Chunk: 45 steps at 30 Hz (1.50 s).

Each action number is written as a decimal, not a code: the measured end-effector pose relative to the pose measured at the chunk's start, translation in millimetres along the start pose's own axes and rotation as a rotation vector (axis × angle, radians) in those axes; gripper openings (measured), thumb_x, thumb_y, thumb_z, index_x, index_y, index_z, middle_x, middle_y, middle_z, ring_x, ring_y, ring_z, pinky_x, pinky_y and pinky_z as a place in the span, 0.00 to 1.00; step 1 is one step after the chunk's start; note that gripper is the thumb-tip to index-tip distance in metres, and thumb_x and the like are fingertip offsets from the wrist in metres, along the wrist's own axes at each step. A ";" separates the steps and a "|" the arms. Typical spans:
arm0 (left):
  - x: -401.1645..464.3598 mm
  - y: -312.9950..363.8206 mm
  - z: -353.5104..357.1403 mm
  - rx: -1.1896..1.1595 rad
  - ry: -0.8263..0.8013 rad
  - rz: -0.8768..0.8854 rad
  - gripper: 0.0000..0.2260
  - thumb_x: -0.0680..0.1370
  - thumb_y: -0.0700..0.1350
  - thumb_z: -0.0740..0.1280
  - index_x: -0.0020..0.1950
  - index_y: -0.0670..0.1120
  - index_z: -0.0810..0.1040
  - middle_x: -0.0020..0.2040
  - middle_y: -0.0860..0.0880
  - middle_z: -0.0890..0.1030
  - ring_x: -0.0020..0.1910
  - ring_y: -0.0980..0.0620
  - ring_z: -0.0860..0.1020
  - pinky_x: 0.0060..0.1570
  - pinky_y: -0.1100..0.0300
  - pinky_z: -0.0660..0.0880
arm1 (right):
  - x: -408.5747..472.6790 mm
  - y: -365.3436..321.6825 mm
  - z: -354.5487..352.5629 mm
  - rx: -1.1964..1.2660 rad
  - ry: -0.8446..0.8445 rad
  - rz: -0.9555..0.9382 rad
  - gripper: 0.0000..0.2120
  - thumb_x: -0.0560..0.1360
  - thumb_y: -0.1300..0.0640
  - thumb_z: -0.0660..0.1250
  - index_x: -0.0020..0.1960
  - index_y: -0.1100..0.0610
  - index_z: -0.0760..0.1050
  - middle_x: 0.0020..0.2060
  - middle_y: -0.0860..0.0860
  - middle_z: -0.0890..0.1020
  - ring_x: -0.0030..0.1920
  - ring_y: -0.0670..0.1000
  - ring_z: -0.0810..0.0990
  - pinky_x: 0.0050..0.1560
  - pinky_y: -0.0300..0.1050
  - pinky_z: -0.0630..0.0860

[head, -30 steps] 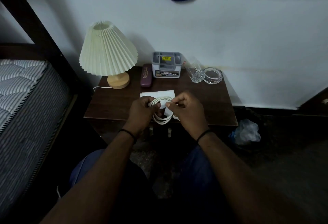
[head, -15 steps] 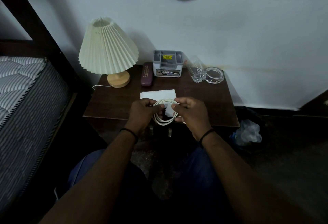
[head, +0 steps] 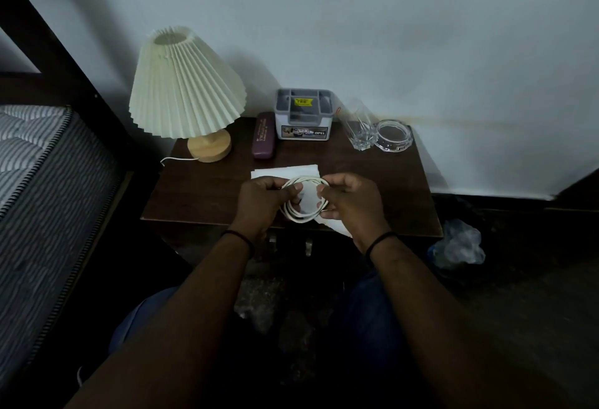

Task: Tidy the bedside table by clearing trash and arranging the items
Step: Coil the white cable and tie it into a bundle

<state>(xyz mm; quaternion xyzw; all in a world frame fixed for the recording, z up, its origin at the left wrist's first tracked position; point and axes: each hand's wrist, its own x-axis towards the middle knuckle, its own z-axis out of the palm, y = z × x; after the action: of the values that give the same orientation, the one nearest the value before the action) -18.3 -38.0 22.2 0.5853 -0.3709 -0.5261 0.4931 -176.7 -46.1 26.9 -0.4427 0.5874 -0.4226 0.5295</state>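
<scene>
A coiled white cable (head: 303,214) hangs between both hands above the front of the dark wooden bedside table (head: 201,195). My left hand (head: 262,201) pinches the coil's left side, and my right hand (head: 348,203) grips its right side. Under the coil lies a white sheet of paper (head: 285,171); its lower corner pokes out past the table's front edge. At the back of the table stand a pleated cream lamp (head: 184,84), a maroon case (head: 263,139), a grey organiser box (head: 304,114), a clear drinking glass (head: 358,126) and a glass ashtray (head: 393,135).
A striped mattress (head: 35,182) on a dark bed frame is close on the left. A crumpled plastic bag (head: 458,245) sits on the dark floor right of the table. The white wall runs behind the table, and the lamp's cord (head: 175,159) trails off the left edge.
The loops have been drawn into a tidier ring, and both hands have lifted slightly and spread apart, each holding one side of it.
</scene>
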 end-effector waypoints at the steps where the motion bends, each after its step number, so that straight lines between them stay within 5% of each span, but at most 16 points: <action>1: 3.2 -1.2 1.3 0.005 -0.007 -0.005 0.10 0.74 0.36 0.72 0.49 0.29 0.81 0.43 0.32 0.82 0.38 0.42 0.79 0.42 0.53 0.79 | 3.7 0.9 -1.9 0.004 0.012 0.006 0.09 0.75 0.63 0.70 0.55 0.63 0.80 0.47 0.62 0.84 0.37 0.52 0.82 0.36 0.45 0.82; 6: 18.7 -5.3 7.1 0.001 -0.038 -0.093 0.11 0.75 0.38 0.72 0.52 0.31 0.81 0.43 0.37 0.83 0.33 0.49 0.81 0.30 0.60 0.79 | 21.1 4.7 -10.5 0.050 0.057 0.056 0.07 0.75 0.64 0.70 0.53 0.62 0.79 0.48 0.64 0.83 0.35 0.52 0.81 0.38 0.47 0.82; 13: 44.1 -10.7 13.8 -0.029 0.022 -0.104 0.08 0.73 0.33 0.72 0.50 0.30 0.81 0.39 0.37 0.82 0.33 0.46 0.80 0.35 0.55 0.81 | 51.9 0.9 -14.8 -0.017 0.089 0.052 0.06 0.76 0.54 0.70 0.43 0.56 0.80 0.40 0.60 0.82 0.38 0.54 0.82 0.41 0.52 0.84; 17: 60.7 -8.2 19.4 -0.107 0.026 -0.136 0.07 0.74 0.34 0.71 0.51 0.32 0.81 0.41 0.37 0.82 0.36 0.44 0.80 0.42 0.50 0.80 | 108.9 -19.7 -32.7 -0.589 0.338 -0.236 0.09 0.76 0.54 0.66 0.47 0.59 0.81 0.44 0.58 0.84 0.47 0.58 0.82 0.50 0.48 0.76; 20: 77.6 -3.7 22.0 -0.166 0.040 -0.112 0.09 0.74 0.34 0.71 0.51 0.31 0.81 0.41 0.37 0.83 0.36 0.45 0.82 0.40 0.54 0.82 | 154.2 -38.2 -36.1 -0.830 0.424 -0.298 0.17 0.74 0.51 0.66 0.55 0.63 0.78 0.53 0.62 0.81 0.56 0.62 0.78 0.56 0.50 0.73; 24: 92.2 -6.7 20.8 -0.195 0.039 -0.111 0.08 0.75 0.35 0.70 0.51 0.31 0.81 0.38 0.40 0.82 0.34 0.48 0.81 0.38 0.58 0.82 | 198.7 -40.2 -29.9 -1.086 0.399 -0.219 0.30 0.70 0.39 0.70 0.58 0.63 0.75 0.57 0.62 0.79 0.60 0.64 0.75 0.59 0.54 0.72; 29: 99.1 -11.9 18.5 -0.208 0.030 -0.121 0.07 0.75 0.35 0.69 0.50 0.33 0.81 0.38 0.41 0.82 0.34 0.49 0.81 0.40 0.56 0.81 | 230.3 -28.1 -27.0 -1.273 0.299 -0.174 0.27 0.69 0.39 0.71 0.58 0.59 0.77 0.58 0.60 0.80 0.60 0.62 0.76 0.59 0.52 0.71; 34: 97.5 -13.2 16.1 -0.191 0.023 -0.113 0.05 0.75 0.35 0.69 0.49 0.35 0.82 0.39 0.42 0.83 0.34 0.49 0.82 0.41 0.55 0.82 | 222.6 -26.5 -27.7 -1.280 0.303 -0.174 0.23 0.70 0.43 0.72 0.58 0.58 0.78 0.57 0.59 0.81 0.60 0.62 0.78 0.57 0.52 0.74; 39: 94.2 -13.7 15.6 -0.185 0.024 -0.125 0.04 0.75 0.35 0.69 0.48 0.35 0.82 0.36 0.43 0.84 0.33 0.51 0.82 0.37 0.58 0.82 | 181.1 -14.8 -37.6 -1.274 0.306 -0.274 0.32 0.70 0.31 0.65 0.52 0.61 0.79 0.50 0.60 0.83 0.52 0.62 0.82 0.44 0.47 0.70; 45: 87.6 -12.9 17.6 -0.166 0.051 -0.145 0.02 0.74 0.35 0.71 0.46 0.36 0.82 0.37 0.42 0.84 0.34 0.49 0.82 0.40 0.55 0.82 | 139.5 -4.6 -66.7 -1.212 0.186 -0.225 0.28 0.67 0.35 0.71 0.53 0.59 0.77 0.49 0.58 0.83 0.51 0.59 0.82 0.48 0.48 0.77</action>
<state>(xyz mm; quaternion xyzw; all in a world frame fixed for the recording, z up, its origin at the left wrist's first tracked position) -21.6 -121.8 -11.4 0.5810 -0.2702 -0.5741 0.5098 -249.5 -180.5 2.3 -0.6852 0.7161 -0.1043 0.0830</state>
